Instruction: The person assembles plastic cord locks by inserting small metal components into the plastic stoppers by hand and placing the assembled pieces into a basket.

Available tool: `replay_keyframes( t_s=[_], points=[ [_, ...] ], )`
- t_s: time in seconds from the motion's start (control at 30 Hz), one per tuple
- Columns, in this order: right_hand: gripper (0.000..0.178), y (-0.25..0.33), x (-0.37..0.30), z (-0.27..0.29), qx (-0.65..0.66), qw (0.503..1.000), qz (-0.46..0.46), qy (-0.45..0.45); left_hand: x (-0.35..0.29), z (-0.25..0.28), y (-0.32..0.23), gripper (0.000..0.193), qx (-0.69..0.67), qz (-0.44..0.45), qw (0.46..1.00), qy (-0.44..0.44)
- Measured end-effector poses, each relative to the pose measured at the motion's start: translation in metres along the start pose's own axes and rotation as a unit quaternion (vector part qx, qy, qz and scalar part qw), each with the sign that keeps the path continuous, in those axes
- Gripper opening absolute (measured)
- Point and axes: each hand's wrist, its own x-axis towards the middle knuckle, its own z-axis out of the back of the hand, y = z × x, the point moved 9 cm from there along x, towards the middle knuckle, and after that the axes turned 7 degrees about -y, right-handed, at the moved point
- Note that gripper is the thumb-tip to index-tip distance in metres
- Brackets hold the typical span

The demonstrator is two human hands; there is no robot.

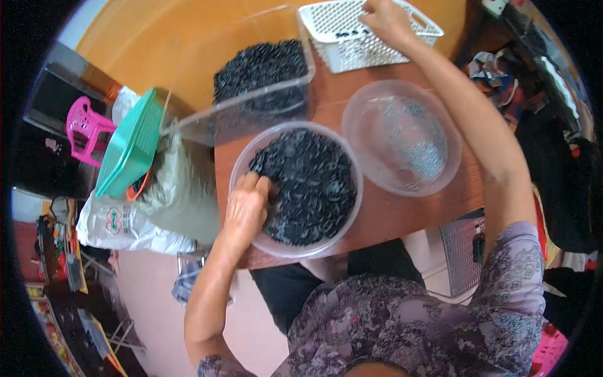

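Observation:
At the left side of a round clear tub (295, 253), my left hand (246, 207) reaches in with curled fingers. Small black plastic pieces (308, 182) fill this tub, and the fingertips are partly hidden among them. My right hand (389, 24) is raised over a white perforated basket (377, 55) at the far side of the table, its fingers closed together. Whatever either hand pinches is too small or too hidden to name. A few black pieces show inside the basket. Between the two arms stands a round translucent bowl (363, 160) with small silvery metal pieces (422, 157).
A large clear bin (264, 93) with a heap of black pieces stands at the back left. Beyond the brown table's (333, 88) left edge are a green basket (130, 146), stuffed sacks (188, 195) and a pink chair (86, 131). Dark cloth (549, 169) hangs at the right.

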Motion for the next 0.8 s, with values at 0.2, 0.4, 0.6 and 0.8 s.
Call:
replay_keyframes(
  t_s=[0.2, 0.4, 0.6, 0.8],
  points=[
    [0.021, 0.026, -0.061, 0.027, 0.157, 0.988, -0.008, -0.004, 0.003, -0.005, 0.014, 0.021, -0.112, 0.054, 0.992, 0.026],
    [0.021, 0.019, -0.115, 0.039, 0.222, 0.972, -0.055, 0.047, -0.001, -0.007, 0.014, 0.020, -0.119, 0.077, 0.987, 0.081],
    [0.014, 0.004, -0.150, 0.054, 0.292, 0.946, -0.115, 0.081, 0.005, -0.008, 0.002, 0.020, -0.093, 0.035, 0.991, 0.085],
    [0.010, 0.017, -0.178, 0.035, 0.319, 0.937, -0.039, 0.135, -0.008, 0.008, -0.016, 0.015, 0.081, -0.033, 0.996, 0.032]
  ],
)
